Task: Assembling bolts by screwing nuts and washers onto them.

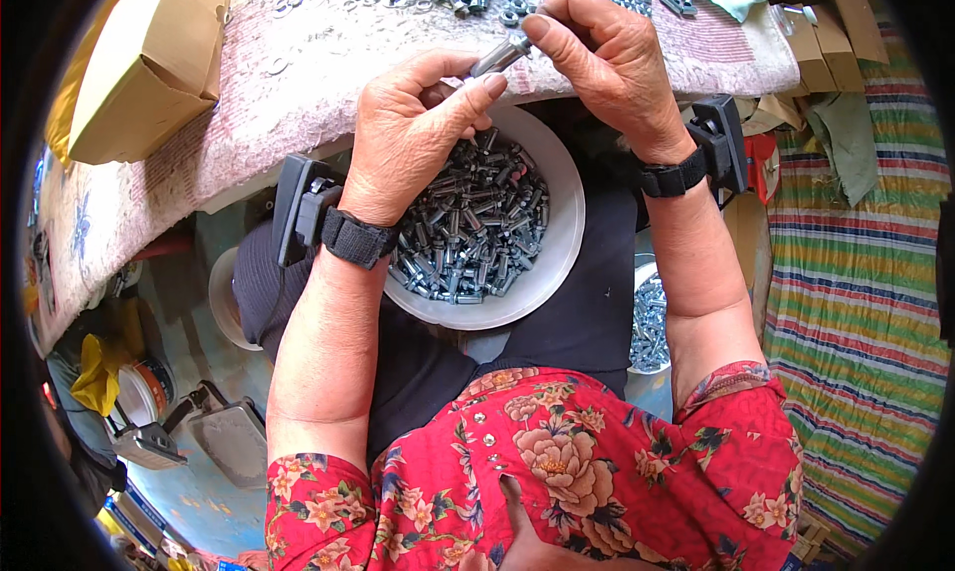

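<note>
Short silvery metal bolt (500, 56) pinched between both hands above the white round plastic bowl (563, 233) of bolts. Long axis slants near-left to far-right. Left hand (413, 133) closed on near end; right hand (607, 64) fingertips grip far end, at desk (298, 84) edge.

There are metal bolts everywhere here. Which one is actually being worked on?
The single bolt pinched between the left hand and right hand, above the white bowl of bolts.

Where: on the person's head, high above the lap.
Looks: straight down.
Near: close to the hands (517, 103).
Edges: round and bent.
</note>
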The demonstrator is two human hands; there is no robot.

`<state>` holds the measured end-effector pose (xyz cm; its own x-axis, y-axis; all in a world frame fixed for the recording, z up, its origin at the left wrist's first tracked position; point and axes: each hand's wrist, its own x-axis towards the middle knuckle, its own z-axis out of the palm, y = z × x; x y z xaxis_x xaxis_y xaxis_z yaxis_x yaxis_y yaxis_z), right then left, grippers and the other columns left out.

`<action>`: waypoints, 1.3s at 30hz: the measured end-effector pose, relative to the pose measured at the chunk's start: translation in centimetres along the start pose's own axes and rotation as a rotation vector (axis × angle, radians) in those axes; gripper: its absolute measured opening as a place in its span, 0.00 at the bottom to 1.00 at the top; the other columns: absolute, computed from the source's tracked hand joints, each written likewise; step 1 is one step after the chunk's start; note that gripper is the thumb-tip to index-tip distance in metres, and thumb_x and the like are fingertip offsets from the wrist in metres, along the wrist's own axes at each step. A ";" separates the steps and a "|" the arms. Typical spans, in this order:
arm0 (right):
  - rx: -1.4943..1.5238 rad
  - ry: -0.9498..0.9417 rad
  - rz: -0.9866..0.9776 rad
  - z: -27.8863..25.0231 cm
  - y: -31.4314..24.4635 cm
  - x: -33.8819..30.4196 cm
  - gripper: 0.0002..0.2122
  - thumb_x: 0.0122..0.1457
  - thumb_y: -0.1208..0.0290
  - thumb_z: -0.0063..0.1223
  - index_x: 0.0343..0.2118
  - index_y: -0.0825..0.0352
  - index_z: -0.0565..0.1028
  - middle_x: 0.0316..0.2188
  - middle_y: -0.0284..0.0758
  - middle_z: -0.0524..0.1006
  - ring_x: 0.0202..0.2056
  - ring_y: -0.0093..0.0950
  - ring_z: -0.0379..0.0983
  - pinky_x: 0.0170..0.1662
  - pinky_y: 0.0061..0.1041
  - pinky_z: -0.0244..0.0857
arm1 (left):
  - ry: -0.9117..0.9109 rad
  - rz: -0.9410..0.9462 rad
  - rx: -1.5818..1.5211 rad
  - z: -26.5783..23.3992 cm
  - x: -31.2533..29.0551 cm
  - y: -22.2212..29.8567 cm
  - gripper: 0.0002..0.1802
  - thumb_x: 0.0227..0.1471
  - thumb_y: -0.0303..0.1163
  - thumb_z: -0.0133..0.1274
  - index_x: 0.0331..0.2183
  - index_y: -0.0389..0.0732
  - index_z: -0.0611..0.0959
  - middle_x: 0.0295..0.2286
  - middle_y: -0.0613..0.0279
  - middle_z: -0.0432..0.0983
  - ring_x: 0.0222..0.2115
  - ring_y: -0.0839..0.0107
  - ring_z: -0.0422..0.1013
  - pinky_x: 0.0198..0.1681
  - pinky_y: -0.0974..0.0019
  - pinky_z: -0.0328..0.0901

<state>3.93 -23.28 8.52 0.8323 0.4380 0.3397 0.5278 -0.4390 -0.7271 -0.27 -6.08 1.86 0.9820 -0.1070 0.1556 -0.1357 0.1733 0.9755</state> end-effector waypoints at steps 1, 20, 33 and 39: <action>-0.118 0.024 -0.156 0.0 0.3 0.0 0.05 0.54 0.73 0.52 0.26 0.69 0.71 0.15 0.24 0.65 0.17 0.11 0.57 0.19 0.13 0.51 | -0.004 -0.001 -0.002 0.3 0.0 0.2 0.13 0.44 0.28 0.58 0.35 0.35 0.79 0.20 0.66 0.75 0.19 0.82 0.71 0.22 0.81 0.64; -0.839 0.240 -0.020 -3.2 11.0 -0.2 0.12 0.47 0.60 0.58 0.25 0.66 0.76 0.20 0.39 0.75 0.21 0.33 0.73 0.25 0.28 0.65 | -0.133 -0.179 -0.149 0.7 -0.3 -0.4 0.11 0.51 0.29 0.51 0.36 0.33 0.78 0.26 0.63 0.76 0.20 0.80 0.70 0.22 0.79 0.63; 0.243 -0.133 0.036 -0.4 1.1 -1.9 0.09 0.52 0.79 0.52 0.37 0.71 0.73 0.29 0.30 0.74 0.32 0.16 0.70 0.36 0.14 0.65 | -0.158 -0.141 -0.087 -0.3 -1.0 -0.4 0.11 0.53 0.33 0.49 0.35 0.35 0.77 0.27 0.63 0.75 0.21 0.81 0.69 0.22 0.79 0.61; 0.154 -0.157 -0.134 0.9 0.3 -1.4 0.08 0.50 0.78 0.55 0.35 0.70 0.74 0.28 0.32 0.75 0.30 0.19 0.72 0.34 0.17 0.67 | -0.159 -0.131 -0.070 -1.3 -1.6 0.3 0.11 0.52 0.32 0.50 0.36 0.36 0.78 0.26 0.66 0.75 0.21 0.84 0.67 0.22 0.82 0.60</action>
<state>2.77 -23.32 7.30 0.7138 0.6060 0.3510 0.5894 -0.2491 -0.7685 -1.76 -4.63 1.73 0.9567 -0.2856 0.0565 0.0062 0.2143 0.9767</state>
